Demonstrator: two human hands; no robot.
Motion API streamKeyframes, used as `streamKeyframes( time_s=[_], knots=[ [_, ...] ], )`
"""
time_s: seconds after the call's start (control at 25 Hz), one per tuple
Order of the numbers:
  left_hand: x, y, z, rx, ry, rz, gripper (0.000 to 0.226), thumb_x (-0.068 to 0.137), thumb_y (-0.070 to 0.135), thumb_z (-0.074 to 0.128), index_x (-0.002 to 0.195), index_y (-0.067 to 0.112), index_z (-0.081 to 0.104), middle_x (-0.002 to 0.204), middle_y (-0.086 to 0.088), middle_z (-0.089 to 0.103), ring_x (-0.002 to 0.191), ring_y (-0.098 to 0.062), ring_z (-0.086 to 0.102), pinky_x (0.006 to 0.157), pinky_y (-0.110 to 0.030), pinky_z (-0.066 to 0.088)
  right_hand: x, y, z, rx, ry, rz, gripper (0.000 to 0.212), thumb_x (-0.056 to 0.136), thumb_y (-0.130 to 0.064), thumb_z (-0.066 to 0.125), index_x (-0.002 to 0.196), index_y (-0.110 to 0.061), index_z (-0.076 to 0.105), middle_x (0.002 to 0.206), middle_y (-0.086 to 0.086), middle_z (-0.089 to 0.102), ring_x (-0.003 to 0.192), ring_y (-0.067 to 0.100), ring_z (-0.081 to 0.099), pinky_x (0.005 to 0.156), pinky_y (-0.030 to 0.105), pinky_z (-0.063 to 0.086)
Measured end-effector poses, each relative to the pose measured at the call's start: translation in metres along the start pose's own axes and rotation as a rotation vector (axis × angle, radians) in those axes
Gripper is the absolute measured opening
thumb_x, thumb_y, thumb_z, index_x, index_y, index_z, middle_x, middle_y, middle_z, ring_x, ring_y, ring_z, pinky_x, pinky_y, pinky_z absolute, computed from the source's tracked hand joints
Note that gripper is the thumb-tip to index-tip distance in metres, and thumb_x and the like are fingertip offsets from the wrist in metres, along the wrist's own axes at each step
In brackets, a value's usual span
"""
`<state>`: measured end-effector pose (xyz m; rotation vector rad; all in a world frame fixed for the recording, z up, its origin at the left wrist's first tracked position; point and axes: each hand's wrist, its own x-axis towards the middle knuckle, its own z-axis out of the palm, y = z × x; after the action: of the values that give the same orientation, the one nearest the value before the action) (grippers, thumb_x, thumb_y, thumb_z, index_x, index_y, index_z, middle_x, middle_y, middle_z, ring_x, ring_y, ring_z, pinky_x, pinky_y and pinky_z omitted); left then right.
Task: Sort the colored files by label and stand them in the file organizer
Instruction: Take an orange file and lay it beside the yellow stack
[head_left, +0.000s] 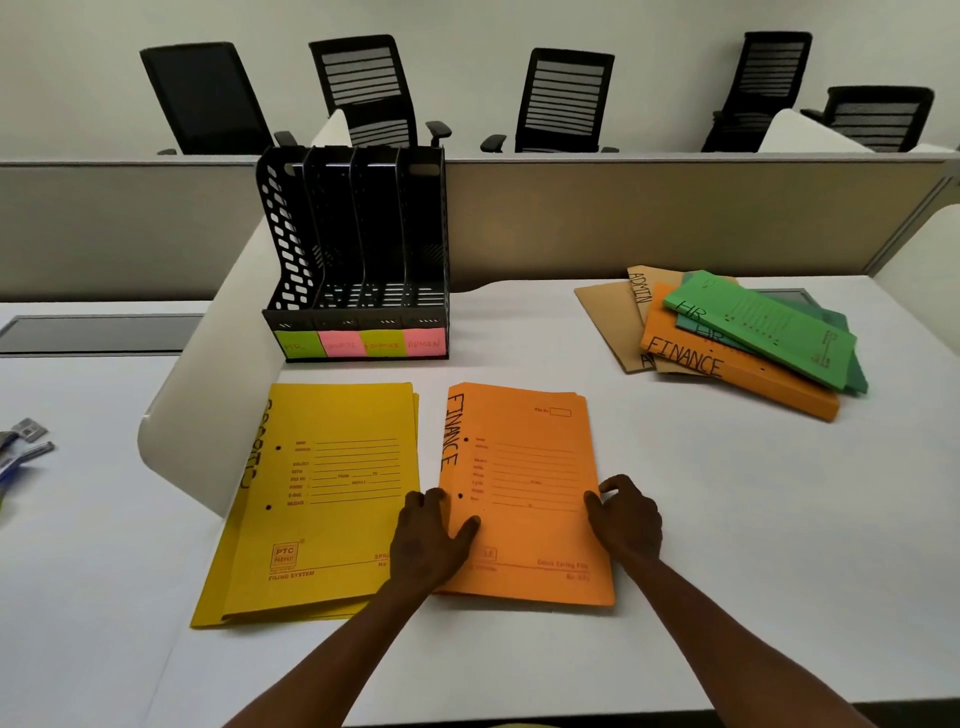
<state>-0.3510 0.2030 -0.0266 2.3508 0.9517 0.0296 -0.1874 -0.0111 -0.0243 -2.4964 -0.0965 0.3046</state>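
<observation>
Beside the orange file (524, 493), yellow files (322, 499); organizer (358, 254) behind.

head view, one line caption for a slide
Both hands grip the orange file beside the yellow files, organizer empty.
</observation>
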Motion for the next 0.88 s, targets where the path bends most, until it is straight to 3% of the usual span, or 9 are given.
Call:
streamKeyframes(
  time_s=[0.28, 0.36, 0.52, 0.64, 0.88],
  knots=[
    [0.011, 0.002, 0.006, -0.006, -0.004, 0.010, 0.071, 0.084, 0.059, 0.062, 0.139, 0.018, 0.044, 0.130, -0.005, 0.050, 0.118, -0.023, 0.054, 0.091, -0.037, 0.051, -0.002, -0.005, 0.007, -0.018, 0.001, -0.020, 0.050, 0.086, -0.044, 0.069, 0.127, -0.018, 0.056, 0.118, 0.006, 0.067, 0.107, 0.027, 0.064, 0.091, 0.040, 0.051],
    [0.014, 0.001, 0.003, 0.017, 0.041, 0.034, 0.061, 0.090, 0.056, 0.056, 0.137, 0.018, 0.048, 0.131, -0.005, 0.050, 0.121, -0.024, 0.051, 0.092, -0.038, 0.051, -0.005, -0.005, 0.009, -0.034, 0.010, -0.016, 0.057, 0.085, -0.045, 0.069, 0.132, -0.017, 0.053, 0.124, 0.009, 0.061, 0.111, 0.028, 0.061, 0.092, 0.042, 0.050],
    [0.028, -0.017, -0.004, 0.243, 0.195, 0.136, 0.043, 0.090, 0.033, 0.064, 0.128, 0.014, 0.060, 0.134, -0.014, 0.055, 0.128, -0.036, 0.047, 0.097, -0.049, 0.045, -0.009, -0.009, 0.014, -0.077, 0.025, -0.004, 0.065, 0.084, -0.047, 0.069, 0.137, -0.017, 0.047, 0.128, 0.012, 0.052, 0.116, 0.030, 0.055, 0.092, 0.043, 0.050],
    [0.032, -0.033, -0.006, 0.322, 0.161, 0.036, 0.053, 0.081, 0.035, 0.073, 0.128, 0.013, 0.062, 0.138, -0.018, 0.054, 0.133, -0.040, 0.044, 0.104, -0.056, 0.038, -0.012, -0.011, 0.017, -0.111, 0.034, -0.012, 0.066, 0.084, -0.048, 0.068, 0.138, -0.017, 0.045, 0.130, 0.012, 0.050, 0.120, 0.030, 0.050, 0.093, 0.044, 0.048],
    [0.028, -0.046, -0.012, 0.350, 0.087, 0.079, 0.055, 0.087, 0.032, 0.065, 0.139, 0.017, 0.052, 0.146, -0.012, 0.048, 0.139, -0.035, 0.038, 0.111, -0.055, 0.031, -0.011, -0.011, 0.017, -0.128, 0.024, -0.012, 0.067, 0.084, -0.048, 0.068, 0.138, -0.018, 0.044, 0.132, 0.012, 0.048, 0.122, 0.030, 0.048, 0.093, 0.043, 0.048]
  ],
)
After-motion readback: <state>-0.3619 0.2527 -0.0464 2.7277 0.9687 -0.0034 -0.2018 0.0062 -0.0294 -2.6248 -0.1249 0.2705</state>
